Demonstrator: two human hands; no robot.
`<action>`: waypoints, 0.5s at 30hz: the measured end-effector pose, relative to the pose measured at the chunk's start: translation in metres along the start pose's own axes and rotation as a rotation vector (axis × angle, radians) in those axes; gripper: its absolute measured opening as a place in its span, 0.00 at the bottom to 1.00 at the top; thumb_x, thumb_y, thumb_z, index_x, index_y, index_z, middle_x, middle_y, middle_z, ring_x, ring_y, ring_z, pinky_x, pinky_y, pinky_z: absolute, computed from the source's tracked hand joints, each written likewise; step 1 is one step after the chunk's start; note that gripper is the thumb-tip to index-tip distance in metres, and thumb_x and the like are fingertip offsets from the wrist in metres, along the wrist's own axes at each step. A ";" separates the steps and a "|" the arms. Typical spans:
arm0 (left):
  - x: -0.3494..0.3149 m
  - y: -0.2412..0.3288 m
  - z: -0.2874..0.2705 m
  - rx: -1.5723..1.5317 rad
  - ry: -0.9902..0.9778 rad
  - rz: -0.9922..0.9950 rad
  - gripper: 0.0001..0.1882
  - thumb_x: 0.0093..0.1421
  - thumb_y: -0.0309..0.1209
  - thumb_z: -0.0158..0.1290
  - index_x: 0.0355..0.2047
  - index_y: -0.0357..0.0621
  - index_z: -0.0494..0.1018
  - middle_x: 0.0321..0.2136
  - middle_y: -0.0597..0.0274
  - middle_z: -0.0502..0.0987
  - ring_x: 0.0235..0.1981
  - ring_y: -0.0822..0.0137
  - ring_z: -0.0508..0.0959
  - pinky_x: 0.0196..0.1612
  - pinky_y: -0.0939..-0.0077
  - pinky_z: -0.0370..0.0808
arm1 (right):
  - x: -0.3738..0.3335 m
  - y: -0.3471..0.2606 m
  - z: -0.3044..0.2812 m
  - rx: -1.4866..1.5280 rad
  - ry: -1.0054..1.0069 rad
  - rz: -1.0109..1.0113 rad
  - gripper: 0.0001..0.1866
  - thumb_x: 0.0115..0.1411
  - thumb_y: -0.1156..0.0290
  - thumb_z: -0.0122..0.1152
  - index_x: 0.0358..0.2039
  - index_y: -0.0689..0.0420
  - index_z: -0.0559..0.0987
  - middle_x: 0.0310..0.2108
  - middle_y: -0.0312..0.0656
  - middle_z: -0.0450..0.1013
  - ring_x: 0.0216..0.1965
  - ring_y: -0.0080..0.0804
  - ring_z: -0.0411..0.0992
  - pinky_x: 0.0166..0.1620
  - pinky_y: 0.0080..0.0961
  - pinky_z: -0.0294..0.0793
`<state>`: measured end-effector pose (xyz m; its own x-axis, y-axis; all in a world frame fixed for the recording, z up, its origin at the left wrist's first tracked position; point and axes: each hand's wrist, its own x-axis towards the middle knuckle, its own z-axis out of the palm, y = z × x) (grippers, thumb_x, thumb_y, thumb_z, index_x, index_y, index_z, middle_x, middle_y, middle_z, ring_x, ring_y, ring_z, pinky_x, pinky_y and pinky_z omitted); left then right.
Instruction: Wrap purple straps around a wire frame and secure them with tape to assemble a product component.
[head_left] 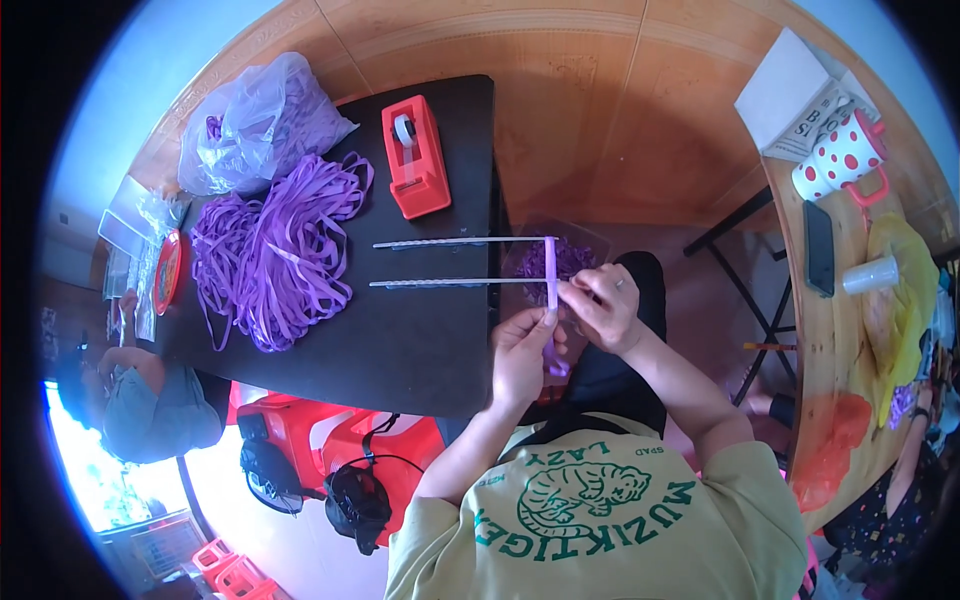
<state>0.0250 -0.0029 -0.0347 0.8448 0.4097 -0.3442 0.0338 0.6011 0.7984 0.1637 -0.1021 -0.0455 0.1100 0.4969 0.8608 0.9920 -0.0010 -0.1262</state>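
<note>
Two thin metal rods (440,283) run side by side across the black table (400,345) and stick out past its right edge. A purple ribbon (551,262) lies across their ends, and its tail hangs lower between my hands. My left hand (520,362) is closed, pinching the ribbon between thumb and finger just below the nearer rod. Close by on the right, my right hand (606,308) has its fingers bent together at the ribbon; its fingertips are partly hidden. Beneath the rod ends, a clear container (592,240) holds purple pieces.
A heap of purple ribbons (285,255), a filled plastic bag (265,125) and a red tape dispenser (418,165) are on the black table. At right, a wooden table (830,340) carries a dotted cup (840,160) and phone (818,248). Other people sit left and far right.
</note>
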 end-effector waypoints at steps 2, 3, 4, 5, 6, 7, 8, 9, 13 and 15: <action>-0.005 -0.002 0.003 -0.037 0.002 0.006 0.09 0.65 0.30 0.49 0.35 0.35 0.74 0.22 0.66 0.74 0.21 0.77 0.72 0.26 0.85 0.70 | 0.005 -0.003 -0.001 -0.016 -0.031 -0.052 0.19 0.39 0.70 0.63 0.36 0.55 0.80 0.28 0.38 0.68 0.24 0.29 0.66 0.25 0.23 0.61; -0.008 0.000 0.003 -0.039 0.004 0.007 0.09 0.65 0.30 0.49 0.35 0.35 0.74 0.22 0.66 0.74 0.21 0.77 0.72 0.26 0.85 0.70 | 0.007 -0.004 -0.002 -0.036 -0.062 -0.103 0.18 0.39 0.70 0.63 0.35 0.55 0.80 0.28 0.38 0.68 0.23 0.28 0.66 0.24 0.23 0.60; -0.012 0.004 0.006 -0.056 0.007 -0.009 0.09 0.65 0.30 0.49 0.34 0.36 0.74 0.22 0.66 0.74 0.20 0.77 0.72 0.26 0.86 0.70 | 0.010 -0.005 -0.002 -0.039 -0.064 -0.134 0.16 0.39 0.70 0.64 0.33 0.57 0.81 0.27 0.37 0.67 0.22 0.26 0.65 0.23 0.22 0.59; -0.015 0.009 0.008 -0.073 0.009 -0.025 0.09 0.65 0.30 0.49 0.33 0.36 0.74 0.21 0.66 0.74 0.20 0.77 0.72 0.25 0.86 0.70 | 0.013 -0.006 -0.002 -0.037 -0.065 -0.136 0.16 0.39 0.70 0.64 0.33 0.57 0.81 0.27 0.37 0.67 0.22 0.26 0.65 0.23 0.22 0.59; -0.017 0.011 0.009 -0.075 0.009 -0.025 0.09 0.65 0.30 0.49 0.33 0.36 0.74 0.21 0.66 0.74 0.20 0.77 0.72 0.25 0.86 0.70 | 0.016 -0.009 -0.002 -0.037 -0.052 -0.155 0.15 0.39 0.71 0.64 0.32 0.58 0.81 0.26 0.36 0.67 0.22 0.26 0.65 0.22 0.21 0.59; -0.020 0.014 0.009 -0.060 0.002 -0.033 0.09 0.65 0.29 0.48 0.33 0.36 0.74 0.21 0.65 0.74 0.20 0.76 0.72 0.25 0.85 0.72 | 0.019 -0.011 -0.003 -0.037 -0.039 -0.174 0.14 0.40 0.72 0.64 0.31 0.59 0.80 0.26 0.36 0.67 0.21 0.26 0.64 0.22 0.21 0.58; -0.022 0.017 0.009 -0.045 -0.005 -0.042 0.09 0.65 0.29 0.48 0.32 0.36 0.74 0.21 0.64 0.75 0.19 0.75 0.73 0.24 0.84 0.73 | 0.023 -0.012 -0.003 -0.014 -0.029 -0.182 0.12 0.41 0.73 0.65 0.30 0.61 0.80 0.25 0.36 0.67 0.21 0.25 0.64 0.21 0.20 0.58; -0.025 0.021 0.011 -0.046 -0.004 -0.042 0.09 0.65 0.29 0.48 0.32 0.36 0.74 0.21 0.64 0.75 0.19 0.75 0.73 0.24 0.84 0.73 | 0.026 -0.013 -0.004 -0.014 -0.030 -0.183 0.12 0.41 0.73 0.65 0.30 0.61 0.80 0.25 0.36 0.67 0.21 0.25 0.64 0.21 0.20 0.58; -0.035 0.034 0.017 -0.017 -0.002 -0.026 0.09 0.65 0.28 0.48 0.31 0.36 0.74 0.22 0.63 0.75 0.20 0.75 0.73 0.24 0.84 0.71 | 0.034 -0.015 -0.006 -0.004 -0.034 -0.188 0.13 0.40 0.74 0.66 0.29 0.61 0.80 0.25 0.36 0.68 0.21 0.25 0.65 0.21 0.21 0.59; -0.038 0.039 0.019 -0.005 -0.005 -0.003 0.09 0.65 0.28 0.48 0.31 0.36 0.74 0.22 0.63 0.75 0.20 0.75 0.73 0.24 0.84 0.71 | 0.038 -0.017 -0.008 0.007 -0.033 -0.191 0.13 0.40 0.74 0.67 0.29 0.62 0.80 0.26 0.37 0.68 0.21 0.25 0.65 0.21 0.21 0.59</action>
<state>0.0044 -0.0074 0.0191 0.8475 0.4043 -0.3439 0.0336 0.6057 0.7950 0.1519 -0.0901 -0.0073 -0.0824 0.5154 0.8530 0.9942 0.1023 0.0343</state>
